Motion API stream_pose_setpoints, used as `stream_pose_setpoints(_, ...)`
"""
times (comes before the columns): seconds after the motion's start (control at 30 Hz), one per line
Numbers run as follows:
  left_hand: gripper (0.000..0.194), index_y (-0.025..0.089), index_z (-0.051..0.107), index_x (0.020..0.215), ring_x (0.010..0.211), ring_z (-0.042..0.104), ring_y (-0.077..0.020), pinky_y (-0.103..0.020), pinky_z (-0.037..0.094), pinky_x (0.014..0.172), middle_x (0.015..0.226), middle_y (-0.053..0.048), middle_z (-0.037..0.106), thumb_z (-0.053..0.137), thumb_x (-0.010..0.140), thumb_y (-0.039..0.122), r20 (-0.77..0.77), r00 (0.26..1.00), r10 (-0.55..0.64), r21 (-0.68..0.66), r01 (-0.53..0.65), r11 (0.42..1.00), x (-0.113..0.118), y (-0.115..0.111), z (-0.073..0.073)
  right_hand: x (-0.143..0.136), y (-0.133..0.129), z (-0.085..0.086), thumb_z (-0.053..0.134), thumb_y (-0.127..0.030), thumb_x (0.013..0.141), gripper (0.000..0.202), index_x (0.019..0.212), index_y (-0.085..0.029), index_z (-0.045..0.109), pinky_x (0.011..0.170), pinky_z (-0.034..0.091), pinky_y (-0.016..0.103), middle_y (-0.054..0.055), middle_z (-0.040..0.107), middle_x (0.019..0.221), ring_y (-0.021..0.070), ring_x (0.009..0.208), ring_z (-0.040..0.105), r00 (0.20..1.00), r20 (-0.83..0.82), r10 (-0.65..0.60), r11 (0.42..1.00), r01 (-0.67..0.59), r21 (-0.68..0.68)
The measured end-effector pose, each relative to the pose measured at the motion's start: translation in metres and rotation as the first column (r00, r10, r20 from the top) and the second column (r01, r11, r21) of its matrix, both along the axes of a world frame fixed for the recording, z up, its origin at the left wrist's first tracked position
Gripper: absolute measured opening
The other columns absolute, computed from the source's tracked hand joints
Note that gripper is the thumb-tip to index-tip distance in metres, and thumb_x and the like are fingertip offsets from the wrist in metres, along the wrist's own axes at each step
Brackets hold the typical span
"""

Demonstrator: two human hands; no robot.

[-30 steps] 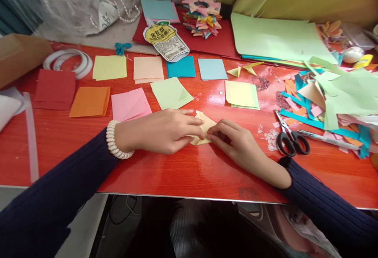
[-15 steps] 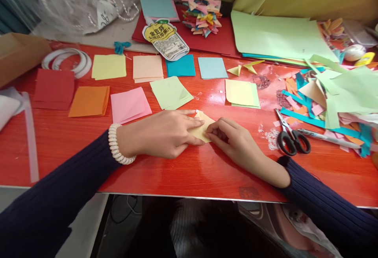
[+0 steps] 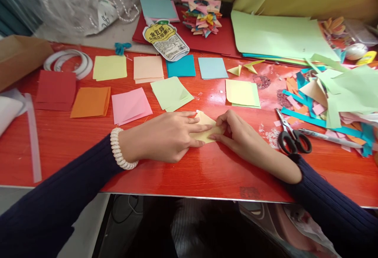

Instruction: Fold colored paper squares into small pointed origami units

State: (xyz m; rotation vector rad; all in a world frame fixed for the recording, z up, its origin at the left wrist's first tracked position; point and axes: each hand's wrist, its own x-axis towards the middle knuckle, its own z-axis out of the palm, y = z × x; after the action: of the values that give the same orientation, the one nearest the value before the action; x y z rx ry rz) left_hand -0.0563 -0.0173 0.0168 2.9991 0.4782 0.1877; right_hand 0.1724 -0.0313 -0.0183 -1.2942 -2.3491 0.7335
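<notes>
A small pale yellow paper (image 3: 204,135), partly folded, lies on the red table in front of me. My left hand (image 3: 171,136), with a white coiled band at its wrist, rests on the paper's left part with fingers spread, pressing it down. The paper's right end is pinched between thumb and fingers of my right hand (image 3: 236,134). Just beyond the hands lie a light green paper stack (image 3: 171,93), a pink stack (image 3: 131,105) and a yellow stack (image 3: 241,93). Two small folded yellow pieces (image 3: 235,70) sit farther back.
Black-handled scissors (image 3: 291,134) and a pen (image 3: 329,138) lie to the right, beside a heap of paper scraps (image 3: 351,93). Orange (image 3: 91,102) and red (image 3: 56,89) stacks lie left, near tape rolls (image 3: 82,67). A folded paper model (image 3: 202,16) stands behind.
My right hand has moved slightly right, and the paper's right side now extends farther out as a flap between its fingers. The left hand stays nearly in place.
</notes>
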Motion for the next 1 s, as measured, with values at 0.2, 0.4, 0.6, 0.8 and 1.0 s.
stream_pose_setpoints(0.2, 0.033, 0.024, 0.07, 0.095, 0.12, 0.049, -0.0229, -0.039, 0.038, 0.105, 0.128, -0.002, 0.055, 0.048, 0.077, 0.007, 0.046, 0.999, -0.019, -0.109, 0.024, 0.994, -0.002, 0.005, -0.002, 0.027, 0.022, 0.007, 0.045, -0.024, 0.09, 0.021, 0.109, -0.02, 0.052, 0.085, 0.045, 0.039, 0.01, 0.051, 0.102, 0.0222, 0.098, 0.051, 0.984, 0.112, 0.137, 0.971, -0.156, 0.182)
stream_pose_setpoints(0.4, 0.034, 0.019, 0.071, 0.08, 0.126, 0.043, -0.0234, -0.039, 0.041, 0.102, 0.137, -0.004, 0.045, 0.044, 0.072, -0.001, 0.099, 0.995, -0.027, -0.218, 0.048, 0.975, -0.004, 0.012, -0.011, 0.027, 0.022, 0.007, 0.047, -0.024, 0.09, 0.028, 0.115, -0.02, 0.057, 0.094, 0.042, 0.043, 0.01, 0.052, 0.126, 0.0241, 0.114, 0.048, 0.925, 0.178, 0.337, 0.888, -0.375, 0.266)
stream_pose_setpoints(0.6, 0.03, 0.017, 0.068, 0.072, 0.12, 0.047, -0.0225, -0.043, 0.041, 0.101, 0.128, -0.007, 0.053, 0.043, 0.078, 0.001, 0.165, 0.986, -0.006, -0.04, 0.013, 0.999, -0.008, 0.02, -0.011, 0.026, 0.019, 0.007, 0.054, -0.025, 0.086, 0.031, 0.117, -0.019, 0.057, 0.1, 0.038, 0.046, 0.007, 0.058, 0.125, 0.0253, 0.126, 0.042, 0.884, 0.205, 0.421, 0.809, -0.468, 0.355)
stream_pose_setpoints(0.8, 0.029, 0.013, 0.066, 0.084, 0.101, 0.058, -0.0198, -0.036, 0.048, 0.09, 0.107, -0.009, 0.064, 0.038, 0.086, 0.005, 0.097, 0.995, -0.022, 0.162, 0.006, 0.987, -0.003, 0.013, -0.011, 0.026, 0.015, 0.012, 0.057, -0.037, 0.083, 0.028, 0.107, -0.024, 0.061, 0.1, 0.035, 0.049, 0.003, 0.066, 0.11, 0.0247, 0.117, 0.05, 0.895, 0.247, 0.37, 0.788, -0.444, 0.427)
stream_pose_setpoints(1.0, 0.029, 0.013, 0.064, 0.098, 0.085, 0.064, -0.0172, -0.028, 0.053, 0.066, 0.095, -0.009, 0.068, 0.036, 0.091, 0.009, 0.06, 0.998, -0.017, 0.299, -0.001, 0.954, -0.001, -0.002, -0.009, 0.018, 0.009, 0.016, 0.054, -0.045, 0.084, 0.041, 0.112, -0.016, 0.06, 0.09, 0.045, 0.045, 0.009, 0.067, 0.104, 0.0245, 0.101, 0.059, 0.884, 0.323, 0.338, 0.77, -0.458, 0.444)
